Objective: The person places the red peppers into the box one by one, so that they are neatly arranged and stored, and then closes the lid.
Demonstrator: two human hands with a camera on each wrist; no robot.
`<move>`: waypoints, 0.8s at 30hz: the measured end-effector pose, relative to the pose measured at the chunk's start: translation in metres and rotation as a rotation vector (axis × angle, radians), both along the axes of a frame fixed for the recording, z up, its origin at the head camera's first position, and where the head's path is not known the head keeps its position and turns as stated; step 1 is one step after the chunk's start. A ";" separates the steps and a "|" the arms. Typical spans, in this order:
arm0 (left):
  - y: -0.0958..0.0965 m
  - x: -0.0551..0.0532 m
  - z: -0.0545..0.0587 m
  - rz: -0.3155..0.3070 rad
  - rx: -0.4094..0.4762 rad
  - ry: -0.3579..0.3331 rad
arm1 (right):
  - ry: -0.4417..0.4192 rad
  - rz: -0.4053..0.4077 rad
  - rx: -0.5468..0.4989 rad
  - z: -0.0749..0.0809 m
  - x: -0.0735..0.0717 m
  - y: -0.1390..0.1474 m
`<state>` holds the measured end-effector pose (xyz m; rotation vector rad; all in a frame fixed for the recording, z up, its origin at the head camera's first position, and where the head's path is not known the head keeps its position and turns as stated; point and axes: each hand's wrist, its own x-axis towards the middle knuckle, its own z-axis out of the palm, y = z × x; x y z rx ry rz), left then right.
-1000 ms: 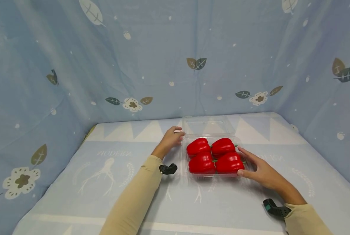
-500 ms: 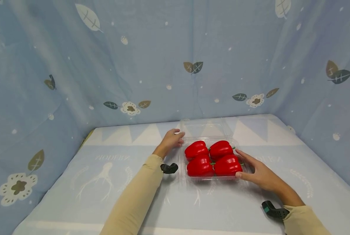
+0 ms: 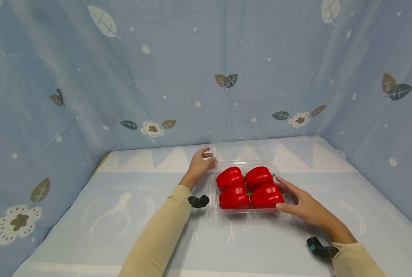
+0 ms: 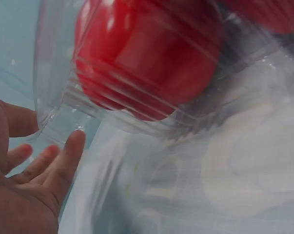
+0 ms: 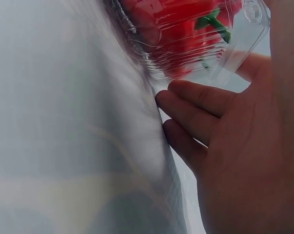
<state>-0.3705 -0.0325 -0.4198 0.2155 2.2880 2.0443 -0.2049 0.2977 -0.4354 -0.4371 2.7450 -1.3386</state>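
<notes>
A clear plastic clamshell box point(image 3: 245, 211) holds several red bell peppers point(image 3: 234, 197) with green stems, lying in two rows. Its transparent lid point(image 3: 242, 154) stands raised behind the tray and shows only faintly. At the box's back left corner, my left hand point(image 3: 201, 164) has thumb and fingers at the lid's edge; in the left wrist view the thumb point(image 4: 24, 122) meets the plastic. My right hand point(image 3: 304, 204) spans the box's right end, thumb at the front corner and index finger farther back. In the right wrist view its other fingers point(image 5: 193, 109) lie against the tray's side.
A pale blue and white printed cloth point(image 3: 123, 227) covers the table. A blue curtain point(image 3: 178, 57) with leaf and flower patterns closes off the back and both sides. Each wrist carries a black camera point(image 3: 198, 201) on a strap.
The lid, lying back flat before, is now tilted up a little, and my left hand has risen slightly with it. My right hand keeps its place at the box. The whole view has shifted slightly.
</notes>
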 end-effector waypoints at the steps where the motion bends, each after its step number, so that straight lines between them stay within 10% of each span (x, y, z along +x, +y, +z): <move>1: 0.001 0.000 0.001 0.006 -0.003 0.020 | 0.002 -0.001 0.005 0.000 0.000 0.000; 24: 0.000 0.019 0.025 -0.039 -0.076 0.184 | 0.003 -0.010 0.056 0.003 -0.001 -0.001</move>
